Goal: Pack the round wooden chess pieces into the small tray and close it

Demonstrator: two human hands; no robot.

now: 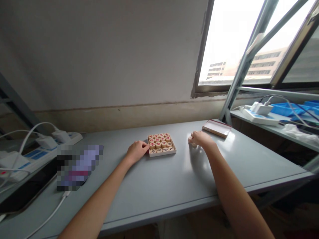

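A shallow box (162, 153) of round wooden Chinese chess pieces (158, 145) rests on the grey table (159, 186). The pieces sit in rows, most with red characters and those along the near side with dark ones. My left hand (136, 151) grips the box's left side, thumb and fingers closed at its edge. To the right, my right hand (201, 137) has its fingers closed around pale wooden chess pieces (191, 140) low over the tabletop; the fingers partly hide them, so their number is unclear.
A flat box lid (217, 128) lies beyond my right hand. At left are a phone (81, 167) on a white cable, a dark device (30, 186) and a power strip (32, 157) with plugs. A side shelf at right holds another power strip (260, 117) and blue trays (284, 109).
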